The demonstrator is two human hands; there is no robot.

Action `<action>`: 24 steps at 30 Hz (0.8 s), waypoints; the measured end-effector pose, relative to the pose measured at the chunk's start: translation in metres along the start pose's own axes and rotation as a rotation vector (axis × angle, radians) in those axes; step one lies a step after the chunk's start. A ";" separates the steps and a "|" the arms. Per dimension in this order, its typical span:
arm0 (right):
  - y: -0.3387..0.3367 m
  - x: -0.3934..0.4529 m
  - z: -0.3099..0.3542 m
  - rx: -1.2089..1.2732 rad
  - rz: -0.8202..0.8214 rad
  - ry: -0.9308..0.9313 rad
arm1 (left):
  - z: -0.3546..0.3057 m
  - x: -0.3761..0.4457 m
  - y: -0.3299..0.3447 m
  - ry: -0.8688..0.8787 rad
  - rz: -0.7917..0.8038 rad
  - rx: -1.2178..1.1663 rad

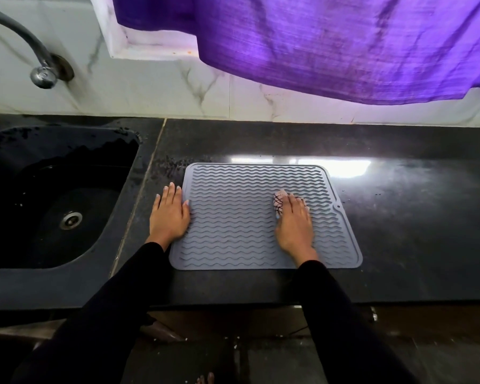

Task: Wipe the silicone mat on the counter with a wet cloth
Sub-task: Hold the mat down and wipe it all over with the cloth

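A grey silicone mat (233, 217) with wavy ridges lies flat on the black counter (413, 231). My right hand (294, 225) presses a small pinkish cloth (279, 202) with dark lines onto the mat's right half; most of the cloth is hidden under the fingers. My left hand (170, 214) lies flat with fingers apart on the counter, its thumb side touching the mat's left edge.
A black sink (53, 195) with a metal drain is set into the counter at the left, with a tap (39, 70) above it. A purple curtain (344, 45) hangs over the marble wall at the back. Water droplets speckle the counter beside the mat's far left corner.
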State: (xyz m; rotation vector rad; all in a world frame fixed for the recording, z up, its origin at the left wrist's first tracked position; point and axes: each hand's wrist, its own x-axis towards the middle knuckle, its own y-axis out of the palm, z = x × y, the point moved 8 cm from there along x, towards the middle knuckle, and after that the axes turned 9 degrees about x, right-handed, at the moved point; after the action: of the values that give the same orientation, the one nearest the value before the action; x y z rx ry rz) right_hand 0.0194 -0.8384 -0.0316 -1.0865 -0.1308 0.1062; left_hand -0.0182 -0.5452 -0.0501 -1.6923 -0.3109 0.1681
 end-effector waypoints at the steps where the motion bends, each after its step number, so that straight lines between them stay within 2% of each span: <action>1: -0.001 0.004 -0.002 0.017 0.033 -0.002 | 0.000 0.000 0.000 -0.003 -0.007 -0.003; 4: -0.004 0.017 -0.009 0.142 0.168 0.019 | 0.000 0.000 0.000 -0.011 -0.021 -0.007; 8: -0.016 0.018 -0.012 0.478 0.171 0.096 | 0.000 0.001 -0.001 -0.022 -0.022 -0.018; 11: -0.023 0.021 -0.029 1.105 0.242 0.381 | 0.001 0.000 -0.002 -0.025 -0.020 -0.027; 13: -0.031 0.026 -0.049 1.538 0.166 0.600 | -0.001 0.000 -0.002 -0.022 -0.011 -0.028; 14: -0.036 0.030 -0.059 1.641 0.083 0.657 | -0.001 0.000 -0.002 -0.019 -0.010 -0.030; 15: -0.045 0.035 -0.067 1.614 -0.014 0.640 | -0.001 0.000 -0.003 -0.018 -0.008 -0.032; 16: -0.057 0.036 -0.074 1.400 -0.114 0.594 | -0.001 -0.001 -0.003 -0.020 -0.008 -0.033; 18: -0.070 0.038 -0.077 0.793 -0.212 0.431 | 0.001 -0.001 -0.004 -0.020 -0.014 -0.035; 21: -0.050 0.032 -0.058 0.234 -0.097 0.179 | 0.001 0.000 -0.003 -0.003 -0.026 -0.022; 23: -0.036 0.026 -0.048 0.025 -0.042 0.072 | 0.002 0.001 -0.003 -0.001 -0.039 -0.019; 24: -0.036 0.027 -0.049 0.000 -0.049 0.063 | 0.002 0.001 -0.003 -0.003 -0.047 -0.022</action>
State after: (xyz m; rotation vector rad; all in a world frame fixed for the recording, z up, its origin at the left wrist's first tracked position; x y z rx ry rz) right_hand 0.0549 -0.8937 -0.0209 -1.0853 -0.1009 0.0281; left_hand -0.0178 -0.5431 -0.0475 -1.7050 -0.3553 0.1326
